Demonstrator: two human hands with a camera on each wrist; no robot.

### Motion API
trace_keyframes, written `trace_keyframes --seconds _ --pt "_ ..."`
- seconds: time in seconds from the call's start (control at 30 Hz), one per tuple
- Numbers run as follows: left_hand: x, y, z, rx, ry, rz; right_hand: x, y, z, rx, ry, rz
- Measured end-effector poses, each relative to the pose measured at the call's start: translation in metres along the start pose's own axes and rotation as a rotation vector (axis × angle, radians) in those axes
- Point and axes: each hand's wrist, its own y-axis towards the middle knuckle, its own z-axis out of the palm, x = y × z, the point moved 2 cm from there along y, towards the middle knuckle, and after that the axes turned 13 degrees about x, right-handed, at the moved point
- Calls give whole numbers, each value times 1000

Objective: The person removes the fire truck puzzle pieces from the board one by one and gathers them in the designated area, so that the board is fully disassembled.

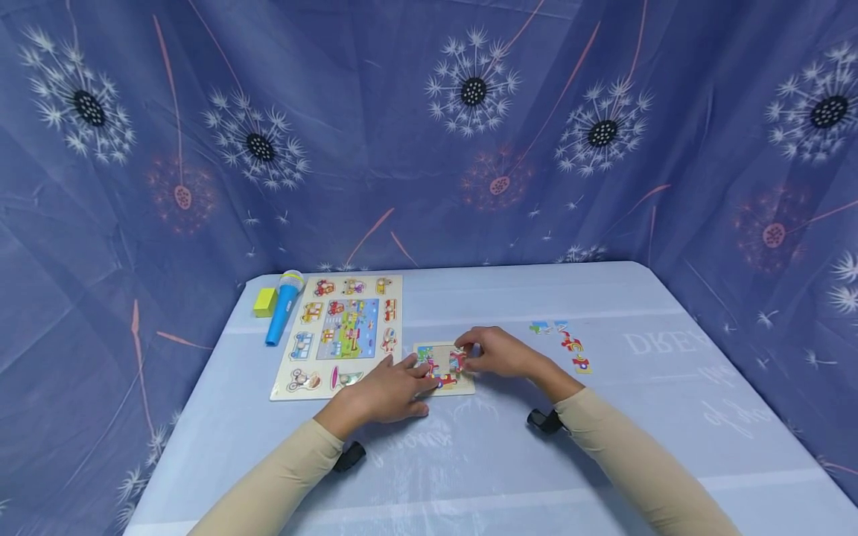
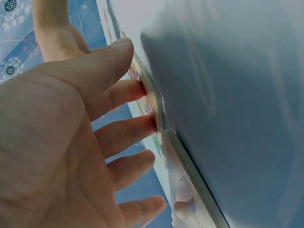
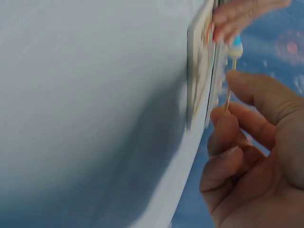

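A small wooden jigsaw tray (image 1: 464, 390) lies on the table, partly filled with colourful pieces. My left hand (image 1: 392, 391) reaches over its left side with fingers spread; two fingertips (image 2: 151, 124) press on the pieces near the edge. Over the tray's right side, my right hand (image 1: 499, 351) pinches a thin jigsaw piece (image 3: 228, 97) between thumb and index finger. In the right wrist view that piece stands on edge, held just off the tray's surface. Several loose jigsaw pieces (image 1: 573, 344) lie to the right of my right hand.
Left of the tray lies a large wooden puzzle board (image 1: 284, 376) with vehicle pictures, its edge close to the tray. Beside it are a blue toy microphone (image 1: 280, 316) and a yellow block (image 1: 265, 302). A patterned curtain (image 1: 375, 149) hangs behind the table.
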Motion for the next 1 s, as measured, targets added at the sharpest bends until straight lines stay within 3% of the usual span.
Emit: trace_keyframes --seconds 0.2,0.5,0.7,1.0 --pt "-1 0 1 -4 -32 9 -36 -39 -16 -18 45 22" --pt "-3 -1 0 -19 -23 16 -94 -93 -43 -40 52 194" --pt "-3 -1 0 -16 -34 25 -111 -103 -51 -42 -79 226" --pt "-3 0 -1 -20 -29 21 -120 -106 -52 5 -107 259"
